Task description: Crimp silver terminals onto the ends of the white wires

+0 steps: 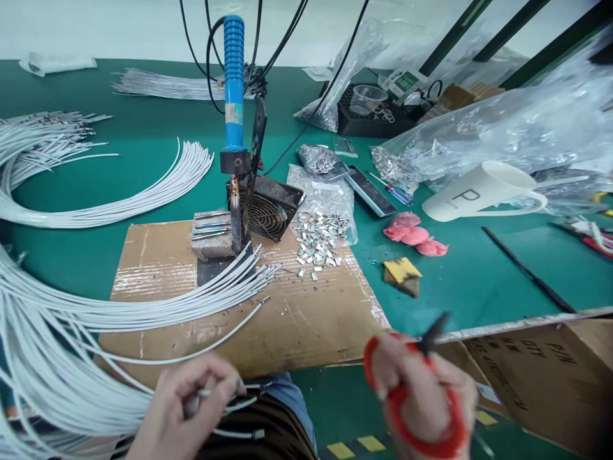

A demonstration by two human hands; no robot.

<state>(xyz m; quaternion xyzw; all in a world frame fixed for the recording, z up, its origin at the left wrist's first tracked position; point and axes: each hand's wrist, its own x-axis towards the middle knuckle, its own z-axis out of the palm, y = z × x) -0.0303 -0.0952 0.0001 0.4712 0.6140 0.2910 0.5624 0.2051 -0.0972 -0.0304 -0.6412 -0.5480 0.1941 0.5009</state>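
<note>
My left hand (184, 406) pinches a few white cables (233, 434) low in front of my lap, their ends sticking out past the fingers. In my right hand (416, 393), off to the right, are scissors with red handles (453, 425) and dark blades pointing up and away; they are blurred by motion. A thick bundle of white cables (158, 313) curves in from the left above my left hand, its tips over a cardboard sheet (306, 326). A blue-handled soldering iron (234, 76) stands upright in a holder behind those tips.
Small metal pieces (318, 236) lie heaped by a black fan (268, 207). To the right are a phone (371, 191), a sponge (402, 276), pink lumps (414, 235), a tipped white mug (483, 191) and a black rod (527, 268). A cardboard box (541, 377) stands below the table edge.
</note>
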